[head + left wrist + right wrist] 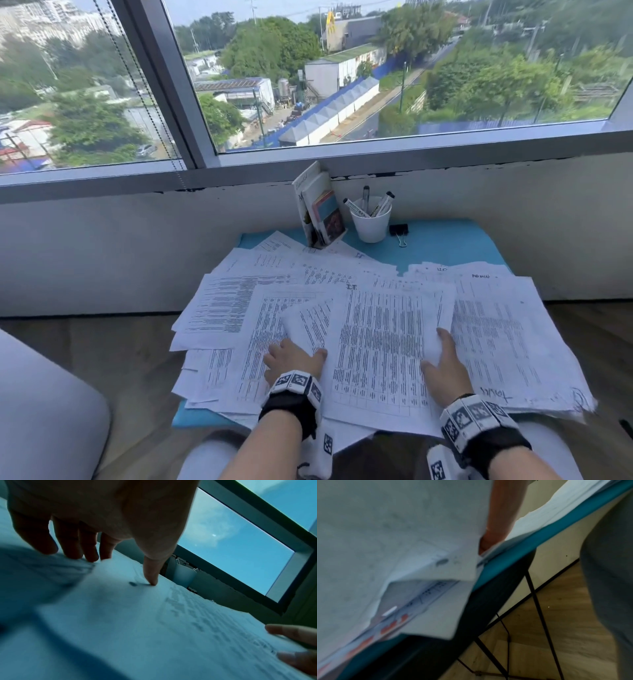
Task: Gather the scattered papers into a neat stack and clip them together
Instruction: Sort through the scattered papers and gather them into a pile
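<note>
Printed papers (239,308) lie scattered and overlapping across the small blue table (445,246). My left hand (294,358) rests on the sheets left of centre. Its thumb presses the paper (171,615), and its fingertips (89,555) touch a lifted sheet. My right hand (442,363) grips the right edge of the central sheet (376,342). The thumb is on top, and a finger (489,540) goes under the sheet (402,534). A black binder clip (399,230) lies at the back of the table, apart from both hands.
A white cup of markers (371,222) and a small stand of books (320,212) sit at the back by the wall under the window. Papers overhang the table's near and right edges. A grey seat (44,411) stands at the left. Thin black table legs (539,608) stand over wood floor.
</note>
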`<control>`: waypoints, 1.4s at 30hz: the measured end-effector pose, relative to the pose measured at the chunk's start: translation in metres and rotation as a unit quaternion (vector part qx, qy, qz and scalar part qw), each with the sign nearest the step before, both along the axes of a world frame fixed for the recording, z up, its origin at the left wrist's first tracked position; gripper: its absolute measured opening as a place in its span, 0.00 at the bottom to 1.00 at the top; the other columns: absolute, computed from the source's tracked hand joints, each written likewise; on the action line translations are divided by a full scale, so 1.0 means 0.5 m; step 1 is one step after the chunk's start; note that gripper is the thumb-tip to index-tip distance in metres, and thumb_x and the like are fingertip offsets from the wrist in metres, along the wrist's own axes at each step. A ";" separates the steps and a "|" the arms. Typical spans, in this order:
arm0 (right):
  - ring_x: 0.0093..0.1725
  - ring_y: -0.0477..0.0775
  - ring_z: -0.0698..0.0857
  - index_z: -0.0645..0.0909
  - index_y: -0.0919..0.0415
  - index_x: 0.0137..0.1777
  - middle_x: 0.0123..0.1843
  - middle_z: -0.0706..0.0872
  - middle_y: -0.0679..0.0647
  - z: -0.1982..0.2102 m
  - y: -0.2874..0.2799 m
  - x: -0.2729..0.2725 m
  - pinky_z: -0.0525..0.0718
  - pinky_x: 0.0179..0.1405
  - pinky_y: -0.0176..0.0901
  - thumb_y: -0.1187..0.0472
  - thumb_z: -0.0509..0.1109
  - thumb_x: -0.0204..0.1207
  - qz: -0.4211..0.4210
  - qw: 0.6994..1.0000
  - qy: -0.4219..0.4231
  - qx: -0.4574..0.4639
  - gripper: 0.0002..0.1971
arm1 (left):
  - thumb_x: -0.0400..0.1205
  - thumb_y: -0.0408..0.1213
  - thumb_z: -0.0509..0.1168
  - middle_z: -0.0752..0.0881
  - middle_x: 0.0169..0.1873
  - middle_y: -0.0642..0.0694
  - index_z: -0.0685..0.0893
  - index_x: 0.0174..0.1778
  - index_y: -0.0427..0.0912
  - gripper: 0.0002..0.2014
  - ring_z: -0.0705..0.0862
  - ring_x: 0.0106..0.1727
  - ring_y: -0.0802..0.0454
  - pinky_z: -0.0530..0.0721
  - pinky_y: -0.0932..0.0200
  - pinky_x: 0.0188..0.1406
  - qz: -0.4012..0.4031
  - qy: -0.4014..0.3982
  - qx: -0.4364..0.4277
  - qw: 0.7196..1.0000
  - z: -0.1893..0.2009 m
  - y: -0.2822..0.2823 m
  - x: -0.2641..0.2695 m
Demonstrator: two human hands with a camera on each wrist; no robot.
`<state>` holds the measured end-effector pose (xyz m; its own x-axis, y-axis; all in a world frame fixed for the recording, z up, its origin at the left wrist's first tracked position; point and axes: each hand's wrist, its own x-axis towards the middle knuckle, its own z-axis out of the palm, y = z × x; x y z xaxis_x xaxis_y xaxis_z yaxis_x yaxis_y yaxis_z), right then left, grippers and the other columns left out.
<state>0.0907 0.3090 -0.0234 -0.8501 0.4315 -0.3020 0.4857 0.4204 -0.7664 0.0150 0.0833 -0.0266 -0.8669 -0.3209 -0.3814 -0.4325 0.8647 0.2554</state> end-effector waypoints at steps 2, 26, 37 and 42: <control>0.45 0.59 0.77 0.50 0.51 0.81 0.69 0.75 0.67 -0.001 0.005 0.001 0.72 0.46 0.44 0.67 0.59 0.81 0.003 1.000 0.000 -0.003 0.33 | 0.75 0.57 0.66 0.74 0.67 0.39 0.70 0.68 0.38 0.33 0.74 0.68 0.39 0.79 0.48 0.61 0.017 0.000 0.057 0.998 -0.006 0.012 -0.001; 0.53 0.63 0.86 0.86 0.57 0.55 0.52 0.88 0.60 -0.022 0.041 -0.009 0.80 0.62 0.57 0.33 0.67 0.70 0.061 0.987 -0.023 -0.144 0.28 | 0.84 0.35 0.58 0.82 0.32 0.46 0.76 0.41 0.46 0.06 0.76 0.29 0.50 0.71 0.61 0.28 -0.163 0.140 0.209 0.954 0.018 0.024 0.020; 0.68 0.62 0.78 0.59 0.60 0.77 0.74 0.74 0.60 -0.023 0.029 -0.007 0.74 0.67 0.50 0.60 0.73 0.74 0.078 0.996 -0.026 -0.016 0.35 | 0.70 0.71 0.63 0.56 0.79 0.37 0.48 0.81 0.41 0.54 0.55 0.79 0.39 0.62 0.37 0.74 0.080 0.035 -0.038 0.995 0.016 -0.120 -0.009; 0.69 0.65 0.76 0.50 0.57 0.78 0.78 0.68 0.61 -0.032 0.031 -0.010 0.74 0.68 0.53 0.62 0.71 0.75 0.078 0.996 -0.015 -0.025 0.39 | 0.63 0.71 0.69 0.71 0.71 0.39 0.67 0.71 0.39 0.49 0.68 0.72 0.41 0.69 0.42 0.68 0.075 0.011 -0.077 0.994 0.001 -0.175 -0.009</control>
